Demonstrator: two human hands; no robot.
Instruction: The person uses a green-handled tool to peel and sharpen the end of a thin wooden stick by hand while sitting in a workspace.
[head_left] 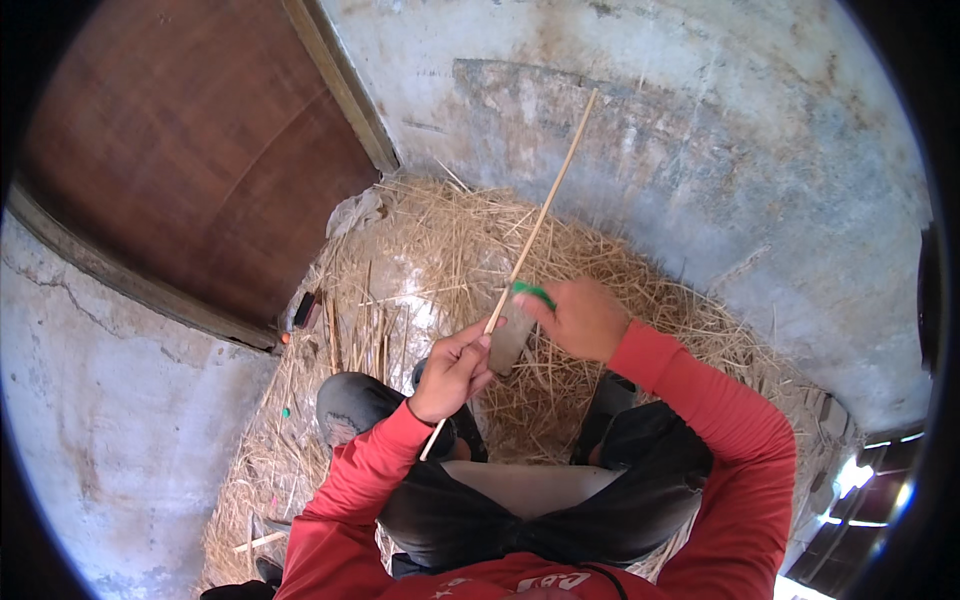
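Observation:
A long, thin pale wooden stick (pixel 560 180) slants up from between my knees toward the wall. My left hand (pixel 452 372) is closed round its lower part, and the stick's short end sticks out below the wrist. My right hand (pixel 582 315) is closed on a small green object (pixel 533 293), which touches or lies very near the stick just above my left hand. Its exact kind is hidden by the fingers. Below it, between my hands, is a flat grey-brown piece (pixel 512 345); I cannot tell whether it joins the green object.
Loose straw-like shavings (pixel 620 260) cover the floor up to the stained wall (pixel 640 140). Several sticks (pixel 365 335) lie by my left knee. A dark red-and-black object (pixel 306 310) rests near the brown door (pixel 200 160). A crumpled whitish bag (pixel 355 212) lies by the door frame.

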